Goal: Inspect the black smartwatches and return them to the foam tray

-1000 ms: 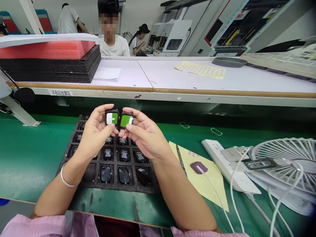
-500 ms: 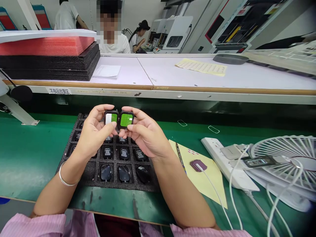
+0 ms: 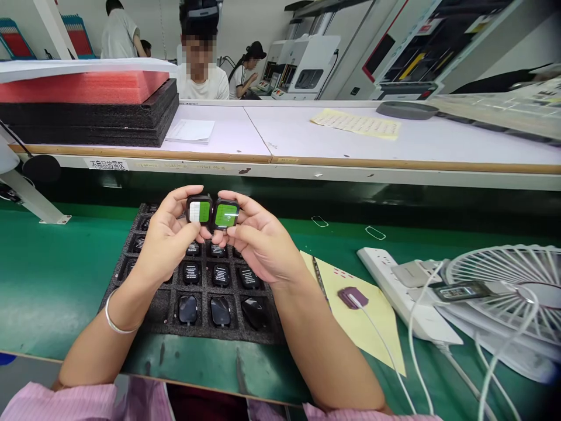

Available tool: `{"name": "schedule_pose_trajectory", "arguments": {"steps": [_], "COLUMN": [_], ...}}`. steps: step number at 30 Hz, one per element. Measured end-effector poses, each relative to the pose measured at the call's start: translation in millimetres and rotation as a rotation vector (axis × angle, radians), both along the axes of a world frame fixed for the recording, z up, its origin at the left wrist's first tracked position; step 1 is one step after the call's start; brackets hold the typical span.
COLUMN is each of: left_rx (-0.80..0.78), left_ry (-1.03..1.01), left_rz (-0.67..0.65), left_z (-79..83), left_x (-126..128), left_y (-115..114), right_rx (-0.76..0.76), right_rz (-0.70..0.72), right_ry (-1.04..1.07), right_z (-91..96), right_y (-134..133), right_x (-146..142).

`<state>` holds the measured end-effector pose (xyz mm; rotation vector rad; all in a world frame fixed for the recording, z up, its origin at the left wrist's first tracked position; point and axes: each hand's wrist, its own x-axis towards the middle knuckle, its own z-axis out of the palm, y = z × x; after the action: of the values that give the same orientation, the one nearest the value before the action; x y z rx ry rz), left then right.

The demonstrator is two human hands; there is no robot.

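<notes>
My left hand [image 3: 169, 234] grips a smartwatch body [image 3: 198, 210] whose lit screen is part white grid, part green. In my right hand [image 3: 258, 234] is a second smartwatch body [image 3: 227, 214], its screen green with a pale reflection. Both are strapless with black frames, held side by side with edges close together. Beneath my hands lies a black foam tray [image 3: 160, 310] with square compartments. Several of them hold black watch bodies, some showing white print and a front-row one [image 3: 188, 309] a dark glossy face. My hands and forearms hide part of the tray.
To the right are yellow paper [image 3: 372, 327] with a pen and a purple charging pad [image 3: 352, 297], a white power strip [image 3: 407, 298], cables and a white fan [image 3: 504, 292]. Foam sheets [image 3: 87, 120] are stacked on the raised shelf [image 3: 280, 131]. Several people are beyond it.
My left thumb has slid down off the left screen, uncovering more of it. Both watches remain in my hands. The camera view has shifted slightly.
</notes>
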<state>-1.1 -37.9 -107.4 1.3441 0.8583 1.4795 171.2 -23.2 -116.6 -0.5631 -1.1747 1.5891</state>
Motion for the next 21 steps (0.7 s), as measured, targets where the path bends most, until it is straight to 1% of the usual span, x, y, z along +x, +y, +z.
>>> {"name": "schedule_pose_trajectory", "arguments": {"steps": [5, 11, 16, 21], "left_rx": [-0.016, -0.012, -0.036, -0.025], "left_ry": [-0.015, -0.047, -0.042, -0.032], "left_rz": [-0.003, 0.018, -0.01, -0.025], "left_z": [0.7, -0.2, -0.7, -0.8], "left_x": [-0.3, -1.0, -0.5, 1.0], "left_y": [-0.5, 1.1, -0.2, -1.4], "right_rx": [0.012, 0.006, 0.009, 0.001], "right_rz": [-0.022, 0.015, -0.04, -0.092], "right_ry": [-0.058, -0.051, -0.081, -0.056], "right_z": [1.0, -0.1, -0.8, 0.6], "right_y": [-0.6, -0.8, 0.4, 1.4], "right_x": [0.6, 0.3, 1.7, 2.8]}}
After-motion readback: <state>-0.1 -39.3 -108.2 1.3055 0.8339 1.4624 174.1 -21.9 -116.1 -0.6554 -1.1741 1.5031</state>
